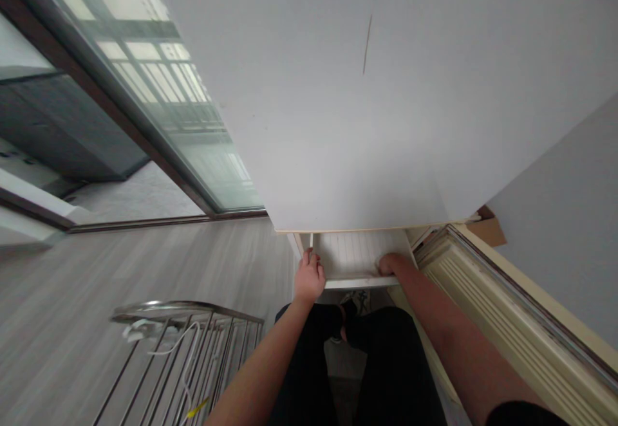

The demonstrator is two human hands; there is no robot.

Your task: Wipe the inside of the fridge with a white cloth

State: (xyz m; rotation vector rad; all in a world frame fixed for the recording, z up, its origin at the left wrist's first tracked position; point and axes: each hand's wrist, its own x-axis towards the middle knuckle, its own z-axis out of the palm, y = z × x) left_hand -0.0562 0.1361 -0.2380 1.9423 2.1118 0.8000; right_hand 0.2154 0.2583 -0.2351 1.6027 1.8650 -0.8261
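A white drawer (360, 282) stands pulled out from under a broad white tabletop (338, 123), just before my knees. My left hand (309, 276) is at its front left corner, fingers curled over the side wall. Inside the drawer, near the front right, my right hand (390, 264) is closed and pressed low against the bottom. Something pale shows at its fingertips, perhaps a cloth, but I cannot make it out. The drawer bottom (350, 249) has faint stripes, and its back lies hidden beneath the tabletop.
A metal rack (193, 349) with a white cable stands on the wooden floor (145, 265) at lower left. To the right are a cream ridged panel (497, 304) and a cardboard box (487, 228). Glass sliding doors (188, 111) stand at the left.
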